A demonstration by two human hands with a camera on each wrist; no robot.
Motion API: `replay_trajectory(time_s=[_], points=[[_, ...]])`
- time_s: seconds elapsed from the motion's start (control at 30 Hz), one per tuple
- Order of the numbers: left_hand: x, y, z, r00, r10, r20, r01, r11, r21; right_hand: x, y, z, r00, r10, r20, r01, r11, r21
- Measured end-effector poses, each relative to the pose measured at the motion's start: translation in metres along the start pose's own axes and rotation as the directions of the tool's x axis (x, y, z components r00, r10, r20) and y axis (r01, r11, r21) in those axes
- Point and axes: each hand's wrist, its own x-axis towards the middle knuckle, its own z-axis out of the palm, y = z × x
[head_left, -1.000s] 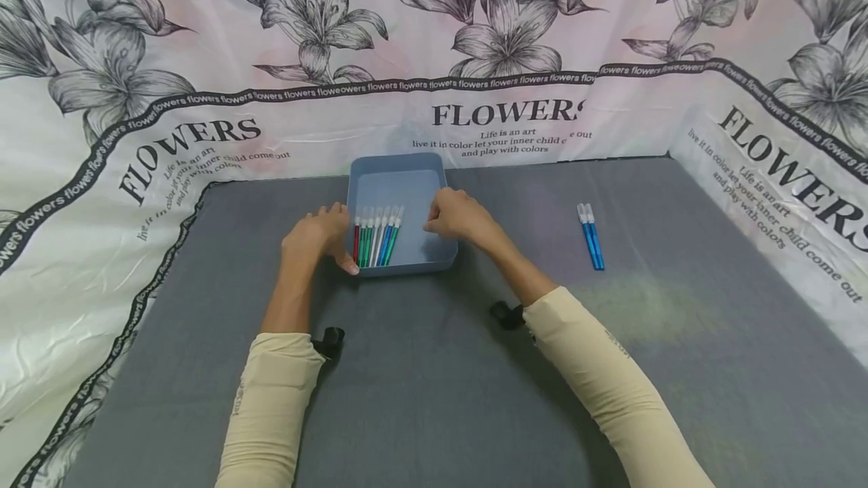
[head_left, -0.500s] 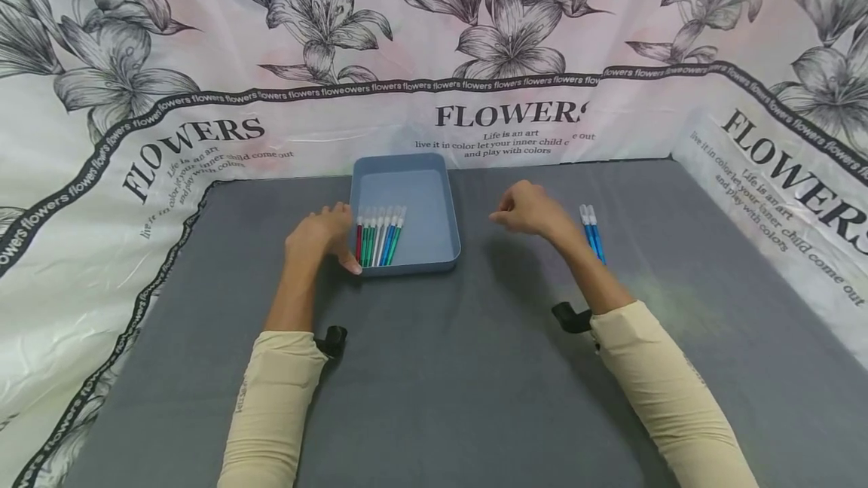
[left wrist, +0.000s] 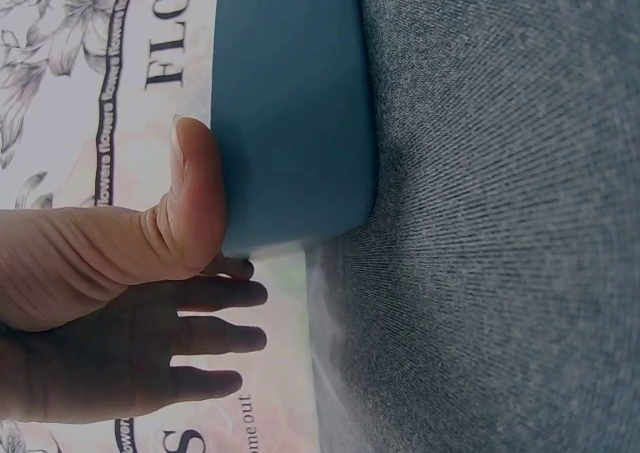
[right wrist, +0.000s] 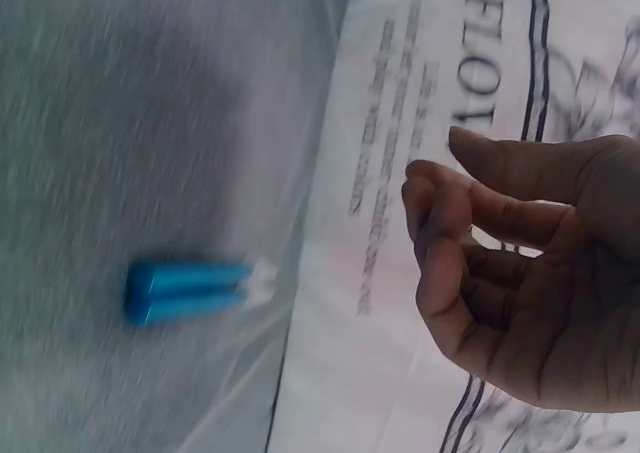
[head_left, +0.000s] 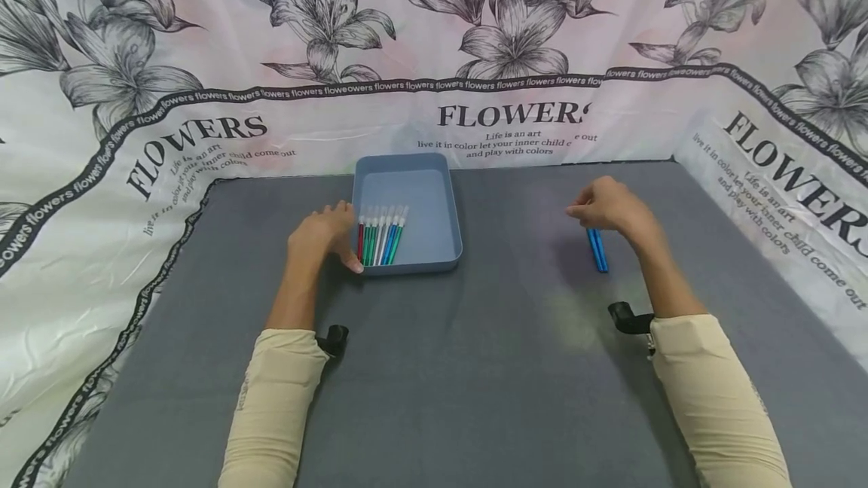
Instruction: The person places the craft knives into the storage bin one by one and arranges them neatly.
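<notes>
A blue-grey tray [head_left: 434, 243] stands at the back of the table. Along its left side lie several slim pen-like sticks [head_left: 383, 241] with red, green, silver and blue barrels and clear caps. My left hand [head_left: 324, 236] rests at the tray's near left corner; in the left wrist view the thumb touches the wall and the other fingers stay straight. Two matching blue sticks [head_left: 597, 251] lie side by side on the cloth at the right. Over their capped ends hovers my right hand [head_left: 610, 204], fingers loosely bent and holding nothing, as the right wrist view shows.
Grey cloth [head_left: 475, 367] covers the table. A white flower-printed curtain [head_left: 380, 123] stands along the back and both sides, close behind the tray. Each wrist carries a black camera mount [head_left: 629, 318] that sticks out inward.
My right hand has left the tray and moved right across the table to above the two blue sticks. The left hand stays at the tray's corner.
</notes>
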Motion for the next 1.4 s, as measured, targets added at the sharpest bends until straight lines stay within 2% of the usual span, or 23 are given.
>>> replay_trajectory(time_s=[0.2, 0.4, 0.97, 1.23, 1.4], points=[[0.0, 0.0, 0.001, 1.0, -0.012, -0.005, 0.012, 1.0, -0.015, 0.005, 0.028, -0.007, 0.998, 0.055, 0.031, -0.053, 0.997, -0.063], [-0.001, 0.001, 0.001, 1.0, -0.017, -0.009, 0.017, 1.0, -0.01, 0.009, 0.041, 0.001, 0.996, 0.063, 0.059, -0.057, 0.994, -0.096], [0.003, 0.001, 0.001, 1.0, -0.015, -0.018, 0.015, 1.0, -0.017, 0.02, 0.056, 0.013, 0.992, 0.123, 0.038, -0.117, 0.986, -0.116], [0.003, 0.0, 0.002, 1.0, -0.016, -0.011, 0.016, 1.0, -0.011, 0.027, 0.053, 0.018, 0.982, 0.172, 0.076, -0.158, 0.974, -0.16], [0.003, -0.001, 0.004, 0.999, -0.023, -0.023, 0.022, 0.999, -0.03, 0.029, 0.052, 0.019, 0.982, 0.164, 0.09, -0.148, 0.975, -0.164]])
